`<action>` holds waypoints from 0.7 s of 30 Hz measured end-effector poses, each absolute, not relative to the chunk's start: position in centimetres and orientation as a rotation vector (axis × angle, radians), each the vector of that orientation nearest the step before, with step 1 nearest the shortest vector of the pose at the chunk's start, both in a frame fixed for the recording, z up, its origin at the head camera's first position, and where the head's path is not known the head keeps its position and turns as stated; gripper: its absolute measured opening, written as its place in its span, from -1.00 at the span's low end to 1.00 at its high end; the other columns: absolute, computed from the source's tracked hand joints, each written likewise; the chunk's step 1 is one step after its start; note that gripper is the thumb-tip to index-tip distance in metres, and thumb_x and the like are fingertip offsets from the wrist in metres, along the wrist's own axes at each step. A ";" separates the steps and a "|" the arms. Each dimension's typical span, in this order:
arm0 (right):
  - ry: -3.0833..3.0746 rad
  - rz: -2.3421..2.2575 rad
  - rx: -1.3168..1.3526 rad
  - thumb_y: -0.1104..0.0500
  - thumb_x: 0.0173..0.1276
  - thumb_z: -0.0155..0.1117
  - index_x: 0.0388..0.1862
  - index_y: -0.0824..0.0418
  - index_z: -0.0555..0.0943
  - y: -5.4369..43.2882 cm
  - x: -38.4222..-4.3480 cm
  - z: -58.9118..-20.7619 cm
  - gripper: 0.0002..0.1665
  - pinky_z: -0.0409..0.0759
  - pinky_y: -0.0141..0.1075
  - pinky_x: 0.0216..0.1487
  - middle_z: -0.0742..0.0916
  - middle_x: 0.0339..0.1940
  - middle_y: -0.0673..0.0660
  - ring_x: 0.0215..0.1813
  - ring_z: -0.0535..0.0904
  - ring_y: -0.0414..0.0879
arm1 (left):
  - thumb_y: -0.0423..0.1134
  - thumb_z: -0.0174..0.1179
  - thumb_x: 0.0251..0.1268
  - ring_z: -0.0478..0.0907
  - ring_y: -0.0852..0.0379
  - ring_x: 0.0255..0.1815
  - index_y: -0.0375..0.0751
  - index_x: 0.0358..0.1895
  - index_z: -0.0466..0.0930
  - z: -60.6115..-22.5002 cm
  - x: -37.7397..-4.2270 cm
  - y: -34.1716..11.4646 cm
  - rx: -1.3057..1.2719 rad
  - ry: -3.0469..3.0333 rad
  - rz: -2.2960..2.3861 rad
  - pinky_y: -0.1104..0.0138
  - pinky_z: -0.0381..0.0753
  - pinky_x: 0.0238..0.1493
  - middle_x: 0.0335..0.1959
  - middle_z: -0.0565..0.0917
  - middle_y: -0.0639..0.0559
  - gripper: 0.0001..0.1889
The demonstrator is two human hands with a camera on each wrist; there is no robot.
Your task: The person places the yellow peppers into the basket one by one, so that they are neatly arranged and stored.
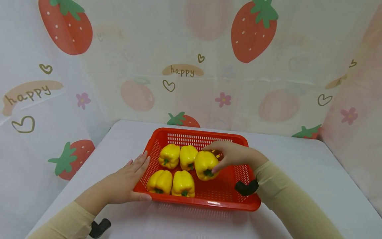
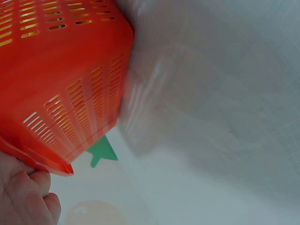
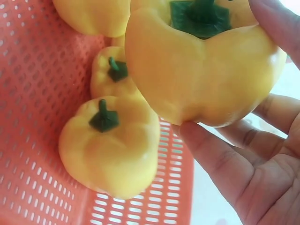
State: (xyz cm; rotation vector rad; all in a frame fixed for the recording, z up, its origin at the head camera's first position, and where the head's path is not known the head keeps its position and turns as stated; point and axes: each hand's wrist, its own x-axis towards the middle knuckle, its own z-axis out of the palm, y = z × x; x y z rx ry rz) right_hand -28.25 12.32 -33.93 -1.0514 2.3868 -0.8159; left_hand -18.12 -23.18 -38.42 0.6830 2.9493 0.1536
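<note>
A red perforated plastic basket [image 1: 209, 201] stands on the table with yellow bell peppers inside. My right hand [image 1: 235, 154] reaches over its right part and grips a yellow bell pepper [image 1: 206, 164] between thumb and fingers, green stem end facing the front. In the right wrist view this pepper [image 3: 201, 70] fills the upper middle. Left of it sit two more peppers [image 1: 169, 156] at the back and two peppers [image 1: 183, 183] at the front. My left hand [image 1: 126, 182] rests at the basket's front left corner, fingers extended along the left rim, thumb at the front rim.
A white cloth covers the table [image 1: 301, 179]. Behind and at both sides hangs a curtain [image 1: 209, 83] printed with strawberries, hearts and flowers. A black wrist piece [image 1: 246, 188] on the right arm overlaps the basket's right end; another black piece [image 1: 100, 228] is on the left wrist.
</note>
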 end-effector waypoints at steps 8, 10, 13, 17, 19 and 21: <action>2.392 -0.741 -0.970 -0.09 -0.08 0.48 0.23 -0.11 0.43 11.8 -28.2 -34.5 -0.18 0.49 -0.18 0.10 0.52 0.10 -0.10 0.12 0.41 -0.12 | 0.58 -0.05 -0.24 -0.21 -0.01 0.47 -0.19 0.45 -0.16 -38.3 -18.0 -23.1 0.664 2.941 0.162 0.02 -0.06 0.37 0.48 -0.22 -0.06 0.23; 2.391 -0.724 -0.973 -0.08 -0.08 0.48 0.24 -0.09 0.42 11.7 -28.1 -34.5 -0.18 0.49 -0.17 0.11 0.52 0.11 -0.09 0.12 0.40 -0.12 | 0.58 -0.05 -0.24 -0.21 -0.01 0.47 -0.19 0.45 -0.15 -38.3 -18.0 -23.1 0.664 2.942 0.157 0.02 -0.05 0.37 0.48 -0.22 -0.06 0.23; 2.387 -0.697 -0.997 -0.07 -0.06 0.48 0.24 -0.05 0.42 11.6 -27.9 -34.7 -0.18 0.48 -0.20 0.12 0.50 0.14 -0.09 0.12 0.40 -0.13 | 0.58 -0.05 -0.24 -0.21 -0.01 0.47 -0.19 0.45 -0.15 -38.2 -17.9 -23.0 0.659 2.941 0.155 0.02 -0.06 0.37 0.48 -0.22 -0.06 0.23; 2.372 -0.667 -0.984 -0.08 -0.06 0.47 0.24 -0.06 0.42 11.4 -27.9 -35.1 -0.19 0.46 -0.25 0.12 0.49 0.15 -0.11 0.13 0.39 -0.16 | 0.59 -0.05 -0.24 -0.21 0.00 0.47 -0.18 0.45 -0.17 -38.2 -17.9 -22.9 0.648 2.937 0.164 0.03 -0.06 0.37 0.48 -0.23 -0.06 0.23; 2.372 -0.647 -0.979 -0.09 -0.07 0.47 0.24 -0.08 0.42 11.3 -27.9 -35.3 -0.19 0.46 -0.26 0.12 0.48 0.15 -0.11 0.13 0.38 -0.16 | 0.58 -0.05 -0.24 -0.21 0.00 0.47 -0.17 0.45 -0.17 -38.1 -17.8 -22.9 0.642 2.935 0.171 0.03 -0.06 0.37 0.48 -0.23 -0.06 0.23; 2.374 -0.626 -0.981 -0.11 -0.07 0.47 0.23 -0.10 0.43 11.3 -27.9 -35.3 -0.19 0.45 -0.27 0.11 0.48 0.15 -0.12 0.13 0.37 -0.17 | 0.58 -0.05 -0.25 -0.20 -0.01 0.47 -0.18 0.45 -0.16 -38.1 -17.8 -22.9 0.640 2.937 0.171 0.03 -0.05 0.37 0.48 -0.22 -0.06 0.23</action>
